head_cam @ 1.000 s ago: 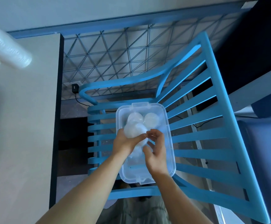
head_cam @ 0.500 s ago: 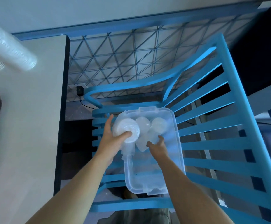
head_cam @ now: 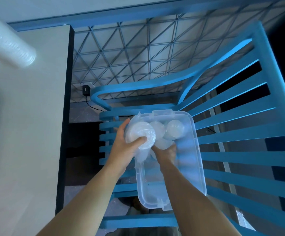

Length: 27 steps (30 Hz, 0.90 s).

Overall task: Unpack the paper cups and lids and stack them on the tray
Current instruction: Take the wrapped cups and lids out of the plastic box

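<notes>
Above the blue chair point(head_cam: 240, 133), left hand point(head_cam: 123, 150) grips the wrapped lids point(head_cam: 141, 133); right hand point(head_cam: 166, 151) beside them, grip unclear.

Clear plastics on blue painted slats, beside a matt tabletop.

Smooth, translucent plastic for the storage bin point(head_cam: 195, 150), faintly glossy along the rim. Thin crinkled film, shiny and creased, round the stack of lids point(head_cam: 141, 134) gripped in the left hand point(head_cam: 123, 149); milky semi-clear plastic beneath, finely ribbed at the edge. Same frosted sheen on the domed packs point(head_cam: 175, 129) inside the bin. Smooth blue paint with a satin gloss on the chair slats point(head_cam: 240, 133); material under the paint not discernible. Pale, even, matt finish on the tabletop point(head_cam: 28, 142). Ribbed, glossy wrap on the long wrapped sleeve point(head_cam: 7, 43), blurred. Matt black plastic on the small adapter point(head_cam: 86, 90).
</notes>
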Each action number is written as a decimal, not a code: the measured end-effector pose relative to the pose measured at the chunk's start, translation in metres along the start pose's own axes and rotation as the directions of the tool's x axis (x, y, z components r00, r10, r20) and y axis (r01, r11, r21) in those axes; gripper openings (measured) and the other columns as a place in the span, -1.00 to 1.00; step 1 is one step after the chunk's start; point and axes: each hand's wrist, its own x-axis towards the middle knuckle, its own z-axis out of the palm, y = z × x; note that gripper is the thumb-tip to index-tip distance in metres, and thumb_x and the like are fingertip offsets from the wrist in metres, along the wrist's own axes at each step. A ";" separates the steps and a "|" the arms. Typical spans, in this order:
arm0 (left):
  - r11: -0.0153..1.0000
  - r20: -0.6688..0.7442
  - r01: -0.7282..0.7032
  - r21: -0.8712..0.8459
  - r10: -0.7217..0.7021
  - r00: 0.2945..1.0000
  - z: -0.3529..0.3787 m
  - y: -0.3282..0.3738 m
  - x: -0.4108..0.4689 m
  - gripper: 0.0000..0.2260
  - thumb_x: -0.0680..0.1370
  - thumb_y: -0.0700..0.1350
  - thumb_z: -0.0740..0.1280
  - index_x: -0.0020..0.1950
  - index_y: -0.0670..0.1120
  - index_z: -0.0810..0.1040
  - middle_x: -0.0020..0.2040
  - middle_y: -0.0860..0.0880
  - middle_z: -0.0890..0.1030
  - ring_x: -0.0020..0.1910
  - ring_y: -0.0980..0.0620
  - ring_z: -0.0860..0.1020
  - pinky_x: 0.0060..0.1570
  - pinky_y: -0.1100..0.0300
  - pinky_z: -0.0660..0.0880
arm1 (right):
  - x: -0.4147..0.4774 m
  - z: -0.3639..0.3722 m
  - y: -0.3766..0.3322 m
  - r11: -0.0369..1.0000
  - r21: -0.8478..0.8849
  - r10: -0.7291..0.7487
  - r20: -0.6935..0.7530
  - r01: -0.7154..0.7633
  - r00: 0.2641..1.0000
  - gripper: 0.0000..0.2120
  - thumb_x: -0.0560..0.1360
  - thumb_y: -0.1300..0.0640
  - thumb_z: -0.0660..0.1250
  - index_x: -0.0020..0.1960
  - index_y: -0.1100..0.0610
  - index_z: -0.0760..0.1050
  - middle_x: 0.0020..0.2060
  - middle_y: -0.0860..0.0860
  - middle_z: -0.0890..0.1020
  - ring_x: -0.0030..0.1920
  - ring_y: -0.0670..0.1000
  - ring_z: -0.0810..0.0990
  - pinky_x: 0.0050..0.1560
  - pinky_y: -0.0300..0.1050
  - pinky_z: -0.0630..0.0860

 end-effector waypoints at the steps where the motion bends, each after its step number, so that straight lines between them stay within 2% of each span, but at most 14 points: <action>1: 1.000 0.002 0.005 -0.010 -0.005 1.000 0.001 -0.002 0.001 -0.33 0.47 -0.15 0.60 0.39 0.39 0.41 0.21 0.21 0.62 0.13 0.16 0.67 0.23 -0.12 0.64 | 0.004 0.002 0.000 1.000 0.010 0.006 -0.004 -0.006 1.000 0.13 0.07 -0.22 0.73 0.50 -0.06 0.26 0.32 0.04 0.48 0.24 0.14 0.54 0.24 0.21 0.60; 3: 1.000 0.006 0.014 -0.022 -0.014 1.000 0.002 -0.006 0.002 -0.33 0.47 -0.16 0.60 0.40 0.36 0.43 0.24 0.16 0.63 0.16 0.11 0.67 0.23 -0.14 0.64 | 0.012 0.007 0.002 0.998 0.053 0.035 -0.003 -0.035 0.999 0.20 -0.09 -0.34 0.70 0.46 -0.10 0.31 0.27 -0.01 0.52 0.20 0.13 0.58 0.14 0.26 0.65; 4: 1.000 0.007 0.017 -0.021 -0.017 1.000 0.002 -0.007 0.002 -0.32 0.46 -0.15 0.61 0.41 0.35 0.43 0.25 0.14 0.63 0.19 0.08 0.66 0.23 -0.15 0.64 | 0.019 0.010 0.006 0.996 0.070 0.053 -0.002 -0.052 0.999 0.19 -0.11 -0.35 0.68 0.44 -0.08 0.35 0.25 -0.03 0.55 0.19 0.13 0.60 0.13 0.25 0.66; 5: 1.000 0.011 0.019 -0.019 -0.018 1.000 0.002 -0.009 0.002 -0.31 0.46 -0.14 0.62 0.42 0.35 0.43 0.27 0.13 0.62 0.20 0.06 0.66 0.23 -0.15 0.63 | 0.014 0.009 0.002 0.994 0.088 0.070 -0.001 -0.070 0.998 0.12 -0.06 -0.32 0.68 0.42 -0.03 0.39 0.23 -0.02 0.58 0.18 0.12 0.61 0.14 0.24 0.66; 7: 1.000 0.015 0.019 -0.016 -0.018 1.000 0.002 -0.011 0.002 -0.31 0.45 -0.13 0.62 0.43 0.37 0.42 0.27 0.14 0.62 0.20 0.06 0.66 0.22 -0.14 0.64 | 0.004 0.006 -0.003 0.983 0.145 0.119 -0.023 -0.114 0.993 -0.17 0.17 -0.15 0.67 0.34 0.06 0.46 0.17 0.04 0.62 0.10 0.11 0.63 0.14 0.21 0.66; 9: 1.000 0.015 0.018 -0.024 -0.018 1.000 0.001 -0.013 0.000 -0.32 0.44 -0.12 0.62 0.41 0.38 0.44 0.26 0.15 0.63 0.19 0.07 0.67 0.21 -0.14 0.64 | -0.003 0.001 -0.002 0.974 0.174 0.156 -0.038 -0.147 0.987 -0.38 0.32 -0.04 0.60 0.30 0.06 0.47 0.11 0.06 0.63 0.05 0.12 0.61 0.14 0.21 0.66; 12: 0.998 0.012 0.035 -0.052 -0.035 0.999 0.001 -0.010 -0.004 -0.32 0.37 -0.06 0.64 0.37 0.37 0.47 0.26 0.10 0.63 0.21 0.00 0.67 0.20 -0.22 0.64 | -0.022 -0.014 -0.001 0.946 0.266 0.206 -0.057 -0.184 0.977 -0.48 0.41 0.05 0.49 0.34 0.01 0.46 0.04 0.03 0.62 0.04 0.14 0.61 0.12 0.22 0.66; 14: 0.995 0.004 0.057 -0.079 -0.057 0.998 0.003 -0.003 -0.010 -0.35 0.39 -0.08 0.63 0.36 0.37 0.48 0.26 0.08 0.63 0.21 -0.03 0.66 0.19 -0.25 0.63 | -0.041 -0.028 -0.001 0.936 0.306 0.199 -0.064 -0.171 0.978 -0.53 0.44 0.07 0.45 0.33 -0.06 0.48 0.02 0.02 0.62 0.01 0.13 0.61 0.01 0.18 0.69; 16: 0.993 -0.001 0.069 -0.100 -0.069 0.998 0.003 0.005 -0.017 -0.35 0.38 -0.06 0.62 0.34 0.39 0.48 0.26 0.07 0.63 0.21 -0.05 0.66 0.19 -0.25 0.64 | -0.065 -0.046 -0.004 0.941 0.312 0.160 -0.057 -0.135 0.985 -0.59 0.46 0.12 0.42 0.28 -0.09 0.49 0.02 0.03 0.62 -0.01 0.10 0.59 -0.04 0.19 0.68; 19: 0.990 0.007 0.045 -0.135 -0.045 0.999 0.002 0.028 -0.034 -0.35 0.44 -0.09 0.60 0.37 0.40 0.44 0.28 0.07 0.61 0.23 -0.05 0.65 0.18 -0.23 0.65 | -0.109 -0.074 -0.018 0.934 0.350 0.089 -0.046 -0.067 0.995 -0.63 0.51 0.22 0.39 0.22 -0.12 0.47 0.02 0.03 0.61 0.01 0.08 0.59 0.02 0.26 0.68; 21: 0.989 -0.002 0.027 -0.148 -0.028 1.000 -0.001 0.049 -0.046 -0.35 0.51 -0.14 0.57 0.41 0.39 0.41 0.28 0.08 0.59 0.22 -0.03 0.64 0.17 -0.21 0.65 | -0.140 -0.086 -0.035 0.934 0.356 0.004 -0.042 0.011 0.999 -0.60 0.53 0.24 0.39 0.23 -0.15 0.45 0.04 0.03 0.61 0.04 0.08 0.61 0.00 0.23 0.69; 23: 0.986 -0.027 -0.011 -0.166 0.006 1.000 -0.009 0.071 -0.055 -0.32 0.48 -0.13 0.58 0.43 0.39 0.40 0.30 0.05 0.59 0.23 -0.06 0.64 0.15 -0.26 0.65 | -0.169 -0.091 -0.058 0.926 0.355 -0.125 -0.042 0.131 0.991 -0.55 0.54 0.25 0.40 0.32 -0.14 0.44 0.07 0.01 0.62 0.06 0.06 0.63 -0.02 0.20 0.71; 27: 0.975 -0.116 -0.137 -0.173 0.118 0.986 -0.039 0.124 -0.065 -0.33 0.42 -0.06 0.58 0.44 0.31 0.41 0.32 0.03 0.57 0.24 -0.06 0.63 0.14 -0.24 0.66 | -0.217 -0.074 -0.127 0.869 0.360 -0.360 -0.009 0.339 0.933 -0.42 0.50 0.23 0.42 0.40 -0.22 0.39 0.13 -0.06 0.62 0.02 -0.01 0.67 0.05 0.16 0.70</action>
